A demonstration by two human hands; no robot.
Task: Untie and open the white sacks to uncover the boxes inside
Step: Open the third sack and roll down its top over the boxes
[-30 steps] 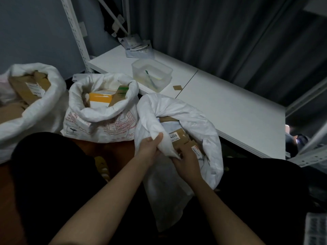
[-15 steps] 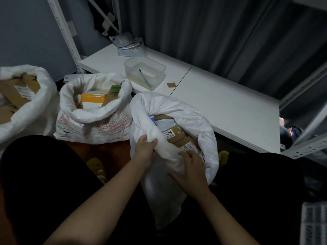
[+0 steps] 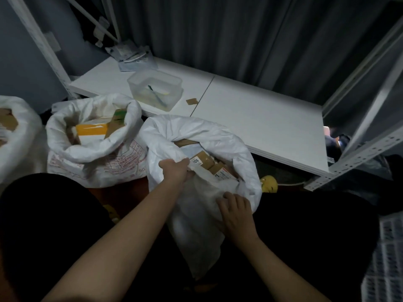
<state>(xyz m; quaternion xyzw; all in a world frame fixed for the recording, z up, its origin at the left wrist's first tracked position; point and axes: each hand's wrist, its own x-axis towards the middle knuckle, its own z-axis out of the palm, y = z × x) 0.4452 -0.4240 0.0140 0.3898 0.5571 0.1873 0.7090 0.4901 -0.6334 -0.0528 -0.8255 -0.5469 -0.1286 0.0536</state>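
Three white sacks stand open on the floor. The nearest sack (image 3: 205,136) has its rim rolled back, and brown cardboard boxes (image 3: 204,162) with white labels show inside. My left hand (image 3: 175,171) grips the sack's near rim fold at the left. My right hand (image 3: 234,212) lies on the sack's front fabric lower down, fingers bent onto the cloth. The middle sack (image 3: 96,153) with red print holds a yellow and white box (image 3: 91,130). At the left edge a third sack (image 3: 15,136) is partly visible with cardboard inside.
White boards (image 3: 257,123) lie flat behind the sacks, with a clear plastic tub (image 3: 156,92) and papers (image 3: 133,57) on them. Metal rack posts (image 3: 368,118) stand at right, another at far left. A yellow object (image 3: 269,184) lies beside the nearest sack. Dark curtain behind.
My right hand slid down the sack's front, away from the boxes. My left hand kept its hold on the rim fold. The near rim sits lower, so the boxes are more exposed.
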